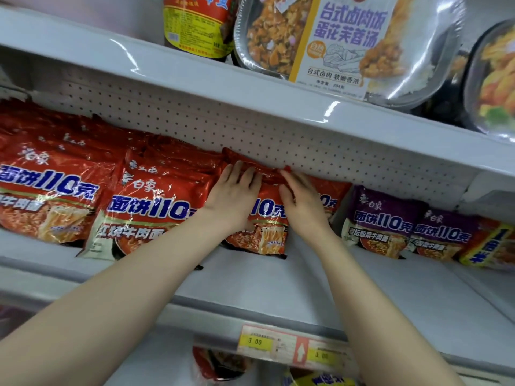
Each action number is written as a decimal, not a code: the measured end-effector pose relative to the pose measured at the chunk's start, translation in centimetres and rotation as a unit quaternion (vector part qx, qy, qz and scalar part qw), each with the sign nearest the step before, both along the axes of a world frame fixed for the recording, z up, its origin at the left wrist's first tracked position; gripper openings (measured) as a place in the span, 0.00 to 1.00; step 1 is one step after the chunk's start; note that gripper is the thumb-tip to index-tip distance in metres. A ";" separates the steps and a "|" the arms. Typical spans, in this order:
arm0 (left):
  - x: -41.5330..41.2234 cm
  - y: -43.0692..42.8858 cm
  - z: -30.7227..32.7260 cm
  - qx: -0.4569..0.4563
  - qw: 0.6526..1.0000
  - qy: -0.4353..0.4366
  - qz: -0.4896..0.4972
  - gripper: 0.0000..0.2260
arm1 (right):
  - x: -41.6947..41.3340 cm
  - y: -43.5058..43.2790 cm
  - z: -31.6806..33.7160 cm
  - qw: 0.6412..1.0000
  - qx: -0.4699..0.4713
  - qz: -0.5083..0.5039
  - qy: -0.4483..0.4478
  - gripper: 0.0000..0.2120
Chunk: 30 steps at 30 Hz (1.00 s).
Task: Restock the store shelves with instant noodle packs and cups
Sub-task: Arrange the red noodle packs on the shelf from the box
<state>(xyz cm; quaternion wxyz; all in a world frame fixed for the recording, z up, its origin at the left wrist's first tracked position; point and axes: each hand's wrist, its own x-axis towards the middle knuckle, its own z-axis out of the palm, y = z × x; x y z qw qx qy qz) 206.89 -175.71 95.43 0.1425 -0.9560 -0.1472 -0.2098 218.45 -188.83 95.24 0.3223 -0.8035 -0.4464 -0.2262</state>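
On the middle shelf (278, 280) our left hand (234, 192) and right hand (303, 203) press flat, open-fingered, on a red noodle pack (266, 222) that uneven pushing could slide off.

Glossy crinkled plastic noodle packs (145, 201) lie on a smooth, matt white shelf (250, 285) with perforated backing (278, 135).

Noodle packs (150, 201) in rows on middle shelf (250, 285), meal tray (348, 43) on upper shelf (195, 87), price tag (259, 341) below

Four rows of red packs (145, 207), two purple packs (381, 218), two meal trays (278, 37), two yellow price labels (259, 342).
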 end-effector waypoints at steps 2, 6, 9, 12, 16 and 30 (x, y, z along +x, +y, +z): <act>-0.8 -0.5 -0.5 0.001 1.000 -0.023 0.003 0.52 | -1.1 -0.4 -0.5 1.000 -0.007 0.009 -0.009 0.22; -3.1 -2.6 -2.0 -0.003 0.998 -0.068 0.008 0.47 | -3.5 -1.9 -1.9 0.998 -0.049 -0.032 -0.030 0.26; -5.5 -4.6 -3.3 -0.016 0.994 -0.108 0.004 0.42 | -5.4 -3.2 -2.6 0.996 -0.063 -0.039 -0.055 0.29; -8.4 -5.9 -4.5 -0.027 0.991 -0.130 0.016 0.37 | -8.1 -3.8 -3.2 0.995 -0.071 -0.002 -0.064 0.30; -12.3 -5.4 -5.8 -0.052 0.986 -0.146 0.057 0.32 | -12.2 -3.5 -4.0 0.994 -0.083 0.043 -0.064 0.31; -18.8 5.8 -6.7 -0.041 0.995 -0.074 0.058 0.34 | -20.5 5.5 -5.7 0.995 -0.092 -0.031 0.017 0.36</act>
